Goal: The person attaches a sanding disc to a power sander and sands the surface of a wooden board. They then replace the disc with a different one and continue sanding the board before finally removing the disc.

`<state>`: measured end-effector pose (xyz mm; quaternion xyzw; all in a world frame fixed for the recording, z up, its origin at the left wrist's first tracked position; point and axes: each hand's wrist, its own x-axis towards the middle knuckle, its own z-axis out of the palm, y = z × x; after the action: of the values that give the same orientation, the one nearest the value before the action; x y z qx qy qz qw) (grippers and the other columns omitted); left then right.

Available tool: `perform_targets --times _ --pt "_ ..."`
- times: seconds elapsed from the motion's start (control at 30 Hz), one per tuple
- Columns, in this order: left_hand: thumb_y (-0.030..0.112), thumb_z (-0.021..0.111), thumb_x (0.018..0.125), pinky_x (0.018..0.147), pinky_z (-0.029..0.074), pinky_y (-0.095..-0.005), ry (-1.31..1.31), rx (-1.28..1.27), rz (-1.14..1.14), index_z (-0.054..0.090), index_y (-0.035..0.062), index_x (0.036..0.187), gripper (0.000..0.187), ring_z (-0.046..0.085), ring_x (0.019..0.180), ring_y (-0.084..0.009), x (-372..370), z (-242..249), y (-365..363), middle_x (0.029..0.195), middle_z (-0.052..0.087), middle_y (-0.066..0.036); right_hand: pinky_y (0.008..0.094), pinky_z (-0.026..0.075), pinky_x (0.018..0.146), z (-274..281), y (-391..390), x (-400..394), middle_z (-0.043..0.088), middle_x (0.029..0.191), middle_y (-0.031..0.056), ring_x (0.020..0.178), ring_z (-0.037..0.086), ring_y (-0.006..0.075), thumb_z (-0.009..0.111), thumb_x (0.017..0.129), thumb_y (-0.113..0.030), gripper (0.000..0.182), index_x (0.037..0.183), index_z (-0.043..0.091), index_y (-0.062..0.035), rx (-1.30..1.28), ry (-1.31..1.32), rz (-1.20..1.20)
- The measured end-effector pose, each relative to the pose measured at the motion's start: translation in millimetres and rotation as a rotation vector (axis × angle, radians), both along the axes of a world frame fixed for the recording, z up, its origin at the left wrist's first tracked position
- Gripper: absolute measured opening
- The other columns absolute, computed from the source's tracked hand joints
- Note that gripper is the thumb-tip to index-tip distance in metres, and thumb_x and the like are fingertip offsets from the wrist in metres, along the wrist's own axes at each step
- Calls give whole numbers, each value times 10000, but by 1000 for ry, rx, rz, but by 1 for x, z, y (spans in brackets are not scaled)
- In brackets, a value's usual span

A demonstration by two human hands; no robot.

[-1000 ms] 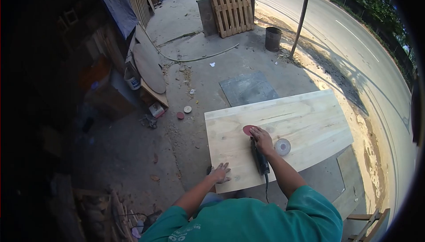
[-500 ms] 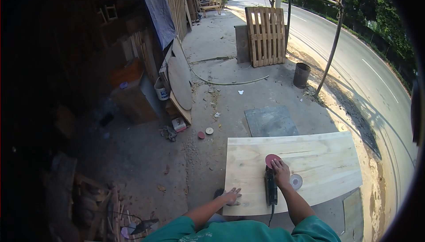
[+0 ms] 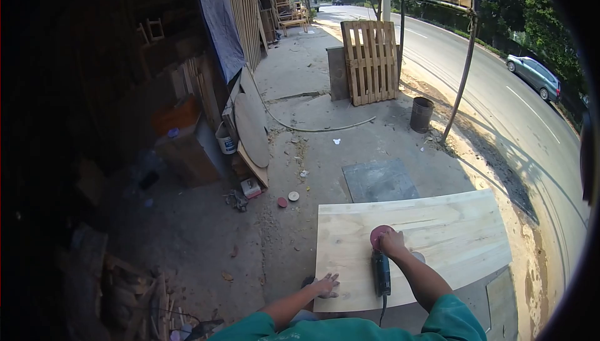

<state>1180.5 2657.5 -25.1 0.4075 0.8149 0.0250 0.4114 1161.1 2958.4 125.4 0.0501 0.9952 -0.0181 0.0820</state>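
Observation:
A pale wooden board (image 3: 450, 228) lies in front of me. On it rests an angle grinder (image 3: 382, 275), its cord trailing toward my body and a round red sanding disc (image 3: 379, 235) at its far end. The fingers of my right hand (image 3: 392, 243) are curled in against the disc's right edge, their tips partly hidden. Flat near the board's left edge, my left hand (image 3: 325, 286) has its fingers spread and holds nothing. A pale round disc (image 3: 419, 257) shows partly from behind my right forearm.
Beyond the board lies a grey sheet (image 3: 380, 180) on the concrete. Two small round discs (image 3: 288, 199) are on the ground to the left. A wooden pallet (image 3: 371, 63), a rusty bucket (image 3: 422, 114) and a slanted pole (image 3: 460, 79) stand ahead. A car (image 3: 533, 77) is on the road.
My right hand's fingers, laid out over the red disc before, are now curled at its edge. The left hand stays on the board. A car has come into view on the road.

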Motion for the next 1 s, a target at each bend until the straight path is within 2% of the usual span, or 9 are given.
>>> perform_targets --times 0.1,0.2,0.33,0.43,0.53,0.73,0.83,0.93,1.0 --pt "534 579 936 1119 249 -709 -4 0 5 323 187 1550 750 34 1540 -310 0 11 -2 1679 -4 -44 493 497 783 9 1 -19 746 927 113 852 720 292 598 902 -398 312 885 762 -133 36 13 -8" --pt "535 580 936 1124 245 -702 -18 -9 16 327 183 1548 751 35 1540 -314 6 29 -4 1679 4 -49 451 479 780 33 -11 -22 748 887 72 870 722 244 630 856 -313 202 855 766 -164 82 -36 -107" --pt "537 580 935 1132 243 -690 -20 16 34 337 176 1545 749 36 1539 -323 5 16 -4 1679 10 -55 435 520 722 11 10 -24 744 898 85 886 720 261 648 863 -367 269 925 757 -129 213 222 210" --pt "535 579 937 1134 243 -685 -23 14 30 343 171 1542 745 35 1539 -325 3 15 -3 1679 12 -58 436 549 738 -7 9 -28 722 969 112 900 712 298 679 844 -392 317 950 743 -100 95 51 133" --pt "536 577 938 1133 241 -687 -23 -2 25 344 169 1542 744 34 1539 -324 4 33 -2 1679 11 -59 429 563 775 32 -4 -23 707 985 130 897 708 324 714 801 -353 298 940 735 -91 2 -29 -29" --pt "538 579 934 1127 236 -700 -39 4 31 338 170 1545 753 35 1539 -326 3 32 -2 1679 5 -58 410 556 761 11 3 -18 729 875 122 862 718 297 743 784 -399 369 982 704 -90 140 111 169" --pt "539 579 934 1126 236 -702 -27 9 26 335 170 1546 755 34 1539 -326 3 24 -4 1679 7 -59 411 552 781 22 -3 -21 728 912 136 884 717 288 742 793 -409 413 1035 688 -79 -38 82 -79" --pt "543 576 934 1129 234 -699 -31 15 30 334 169 1547 757 32 1538 -328 4 22 -3 1679 9 -61 404 555 804 32 -2 -22 738 972 133 938 718 279 704 833 -477 455 1063 713 -85 -49 67 -220" --pt "543 577 934 1132 233 -696 -34 9 36 333 168 1547 759 30 1538 -329 4 29 -3 1678 10 -63 409 559 803 44 3 -22 742 1013 121 969 716 276 644 871 -533 492 1080 729 -96 54 -122 -193"
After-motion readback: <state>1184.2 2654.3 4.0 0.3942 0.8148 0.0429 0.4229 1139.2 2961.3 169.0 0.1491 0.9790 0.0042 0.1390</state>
